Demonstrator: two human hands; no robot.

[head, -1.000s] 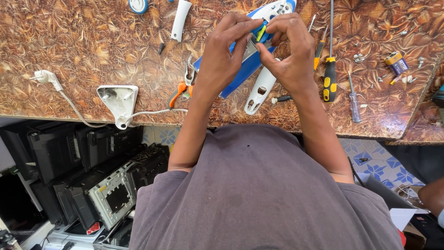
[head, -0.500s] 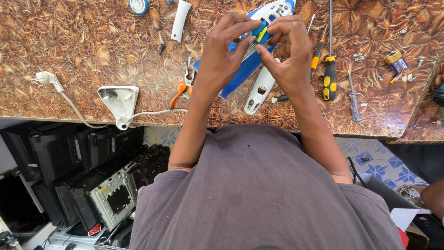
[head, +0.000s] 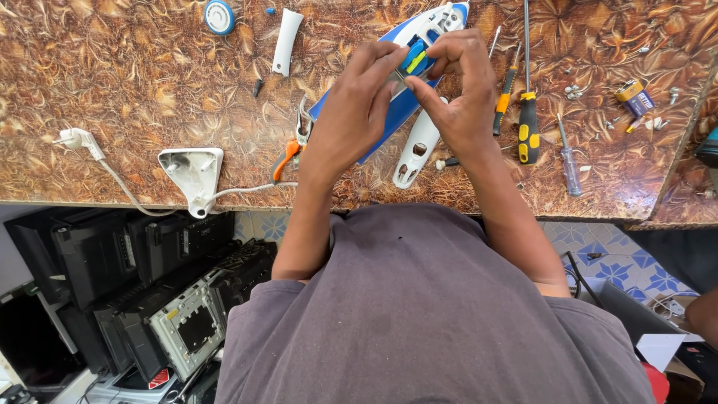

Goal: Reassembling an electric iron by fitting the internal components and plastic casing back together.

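Change: hands and small part sit almost exactly where they were half a second ago and a second ago — only the fingertips look slightly closer together on the part.
Left hand (head: 351,112): raised over the worktop, thumb and forefinger pinched on the left end of a small blue and yellow-green part (head: 413,58).
Right hand (head: 458,93): opposite the left, thumb and fingers pinching the right side of the same part.
Small part: held between both sets of fingertips, just above the blue and white iron body (head: 396,82), which lies tilted on the patterned brown worktop (head: 134,82) and runs under both hands.
White handle piece (head: 416,150): on the worktop below the hands, just beside the right wrist.
Screwdrivers: a yellow and black screwdriver (head: 528,120) lies to the right of the right hand — a thinner orange-banded screwdriver (head: 505,93) lies between it and the hand.
Orange-handled pliers (head: 288,150): on the worktop just left of the left wrist.
White plastic cover (head: 191,170): near the worktop's front edge, well left of the hands, with a white cord and plug (head: 75,138) trailing from it.
Below the worktop: stacked dark electronics cases (head: 127,284).
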